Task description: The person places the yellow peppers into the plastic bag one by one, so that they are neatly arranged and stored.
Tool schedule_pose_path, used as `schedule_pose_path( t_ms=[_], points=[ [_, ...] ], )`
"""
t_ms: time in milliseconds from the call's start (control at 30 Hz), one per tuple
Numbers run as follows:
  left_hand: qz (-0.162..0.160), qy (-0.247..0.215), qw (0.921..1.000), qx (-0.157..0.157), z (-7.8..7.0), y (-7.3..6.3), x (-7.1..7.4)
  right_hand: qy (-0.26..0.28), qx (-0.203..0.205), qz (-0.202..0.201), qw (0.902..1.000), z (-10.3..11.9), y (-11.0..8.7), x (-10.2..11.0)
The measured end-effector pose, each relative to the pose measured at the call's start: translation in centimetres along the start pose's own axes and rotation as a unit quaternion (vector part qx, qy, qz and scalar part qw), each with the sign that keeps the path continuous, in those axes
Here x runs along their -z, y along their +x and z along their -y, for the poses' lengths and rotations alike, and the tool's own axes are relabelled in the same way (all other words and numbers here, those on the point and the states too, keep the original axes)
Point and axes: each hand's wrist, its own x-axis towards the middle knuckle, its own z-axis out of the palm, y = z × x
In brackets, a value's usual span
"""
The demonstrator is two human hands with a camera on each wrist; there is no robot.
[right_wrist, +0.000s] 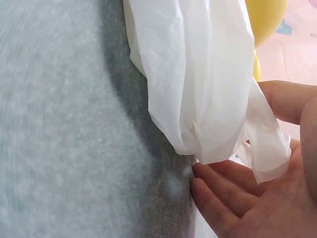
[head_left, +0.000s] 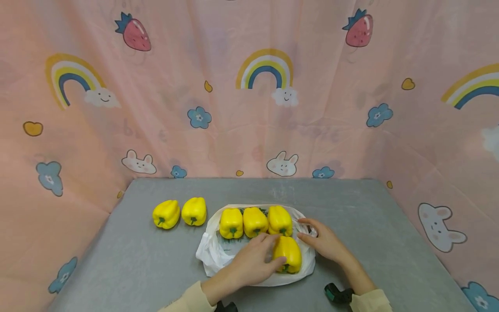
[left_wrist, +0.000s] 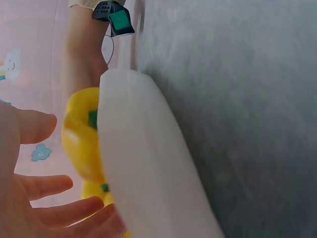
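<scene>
A white plastic bag [head_left: 210,255] lies spread on the table with its mouth up, green print on its inside. Three yellow bell peppers [head_left: 255,221] sit in a row at its back, and one more yellow pepper [head_left: 289,251] sits at the front right. My left hand [head_left: 253,260] is beside that front pepper, thumb and fingers spread apart in the left wrist view. My right hand [head_left: 327,245] is at the bag's right edge. In the right wrist view, a loose strip of the bag [right_wrist: 267,148] hangs between its parted thumb and fingers.
Two more yellow peppers [head_left: 166,214] stand on the grey table [head_left: 128,260] left of the bag. A pink patterned cloth [head_left: 226,143] hangs behind the table and along both sides. Dark devices [head_left: 338,294] are strapped to both wrists.
</scene>
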Motion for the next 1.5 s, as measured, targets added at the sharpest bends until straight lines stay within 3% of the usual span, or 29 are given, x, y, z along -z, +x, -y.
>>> schedule_pose_path(
  t_ms=[233,667,800,1067,1500],
  points=[
    [-0.013,0.001,0.9996,-0.023,0.3,-0.8,1.9,-0.002,-0.003,0.001,1.0000,0.1,0.0,-0.1],
    [-0.057,-0.032,0.9978,-0.016,0.8,-2.7,5.3,-0.006,-0.004,0.005,1.0000,0.2,0.1,0.0],
    [-0.091,-0.024,0.9955,-0.012,1.4,-3.1,6.3,-0.005,-0.006,0.006,1.0000,0.1,0.1,0.0],
    [-0.168,-0.023,0.9850,-0.035,3.2,-3.7,8.0,-0.005,0.003,0.004,1.0000,-0.1,0.1,0.0],
    [-0.247,0.001,0.9690,-0.015,6.7,-3.8,10.7,-0.004,-0.005,0.006,1.0000,0.0,0.1,0.0]
  ],
)
